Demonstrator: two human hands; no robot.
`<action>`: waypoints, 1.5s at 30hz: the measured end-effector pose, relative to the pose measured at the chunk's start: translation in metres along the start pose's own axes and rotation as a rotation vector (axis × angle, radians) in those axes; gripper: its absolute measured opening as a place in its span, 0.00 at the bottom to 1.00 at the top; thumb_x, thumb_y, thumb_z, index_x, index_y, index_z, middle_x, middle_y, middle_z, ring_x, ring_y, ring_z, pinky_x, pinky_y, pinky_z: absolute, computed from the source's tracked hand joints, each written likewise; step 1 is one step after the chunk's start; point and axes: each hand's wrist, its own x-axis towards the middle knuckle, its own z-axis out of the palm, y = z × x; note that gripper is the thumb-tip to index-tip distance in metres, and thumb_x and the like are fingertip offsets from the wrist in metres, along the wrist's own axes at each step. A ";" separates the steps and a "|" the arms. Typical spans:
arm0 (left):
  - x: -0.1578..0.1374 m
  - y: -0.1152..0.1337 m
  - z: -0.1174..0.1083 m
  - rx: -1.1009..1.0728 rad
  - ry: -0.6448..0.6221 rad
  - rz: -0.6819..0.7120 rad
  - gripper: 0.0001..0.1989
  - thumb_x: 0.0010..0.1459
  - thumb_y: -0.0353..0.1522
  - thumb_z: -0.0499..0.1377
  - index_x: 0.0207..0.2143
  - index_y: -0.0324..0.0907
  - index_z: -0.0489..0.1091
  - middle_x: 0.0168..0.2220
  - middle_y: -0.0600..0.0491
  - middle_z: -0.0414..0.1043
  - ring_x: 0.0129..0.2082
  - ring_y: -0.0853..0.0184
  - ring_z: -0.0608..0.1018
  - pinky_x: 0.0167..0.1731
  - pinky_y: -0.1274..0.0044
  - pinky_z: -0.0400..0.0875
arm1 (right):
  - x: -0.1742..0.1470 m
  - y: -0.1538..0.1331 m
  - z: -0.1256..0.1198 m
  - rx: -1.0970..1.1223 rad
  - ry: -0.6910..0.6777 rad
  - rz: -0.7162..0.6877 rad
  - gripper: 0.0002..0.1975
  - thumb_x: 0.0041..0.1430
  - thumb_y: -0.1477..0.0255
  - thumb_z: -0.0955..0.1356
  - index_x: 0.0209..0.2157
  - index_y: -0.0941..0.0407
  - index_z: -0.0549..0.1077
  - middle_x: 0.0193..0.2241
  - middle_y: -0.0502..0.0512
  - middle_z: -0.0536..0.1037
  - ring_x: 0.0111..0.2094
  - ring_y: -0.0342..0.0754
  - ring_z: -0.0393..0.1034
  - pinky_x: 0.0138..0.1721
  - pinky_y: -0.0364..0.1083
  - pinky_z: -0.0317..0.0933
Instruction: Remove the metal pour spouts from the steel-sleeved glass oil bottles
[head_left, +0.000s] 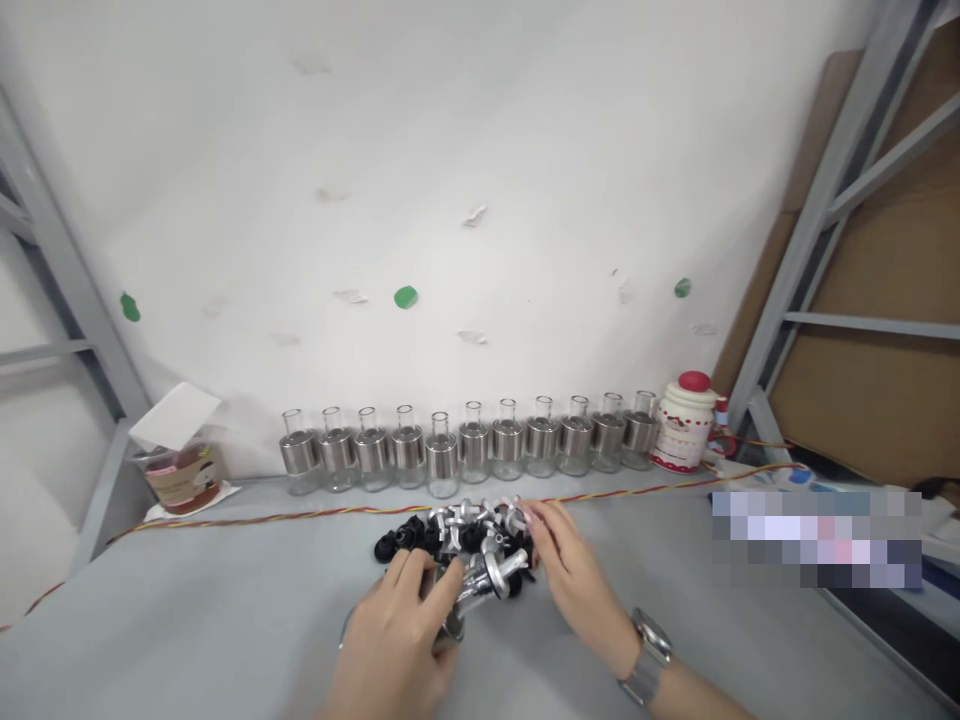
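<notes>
In the head view, the left hand [401, 620] wraps its fingers round a tilted bottle [472, 592]; the right hand [571, 570] touches the black-and-silver pile [461, 528] beside it, pinching or not, I cannot tell. A silver spout [496, 572] tops the bottle's clear neck. Steel-sleeved bottles [442, 462] stand along the grey tabletop [225, 600].

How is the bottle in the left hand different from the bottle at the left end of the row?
The held bottle is tilted in the left hand, while the far-left bottle stands upright. The held bottle has a silver-coloured stopper at its mouth, while the far-left bottle's mouth is open. Both have clear glass necks and metal sleeves.
</notes>
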 end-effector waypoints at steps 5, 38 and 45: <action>-0.002 -0.001 0.003 0.027 -0.043 0.005 0.30 0.38 0.22 0.50 0.47 0.48 0.60 0.35 0.50 0.63 0.35 0.61 0.68 0.27 0.74 0.68 | -0.012 -0.014 0.002 0.189 -0.218 0.129 0.21 0.61 0.62 0.53 0.23 0.57 0.66 0.18 0.49 0.65 0.21 0.43 0.61 0.24 0.41 0.57; 0.002 -0.002 -0.005 0.024 -0.145 -0.049 0.29 0.39 0.22 0.49 0.46 0.51 0.59 0.35 0.51 0.62 0.37 0.60 0.67 0.26 0.74 0.65 | -0.019 -0.018 0.014 0.263 -0.314 0.216 0.16 0.60 0.60 0.53 0.24 0.54 0.57 0.14 0.42 0.58 0.17 0.40 0.57 0.21 0.40 0.54; 0.009 -0.004 -0.018 -0.142 -0.206 -0.095 0.27 0.37 0.22 0.50 0.43 0.51 0.61 0.34 0.52 0.62 0.36 0.62 0.66 0.27 0.76 0.62 | -0.019 -0.022 0.003 -0.007 -0.278 -0.085 0.10 0.62 0.69 0.53 0.28 0.54 0.57 0.23 0.48 0.63 0.25 0.44 0.59 0.27 0.43 0.55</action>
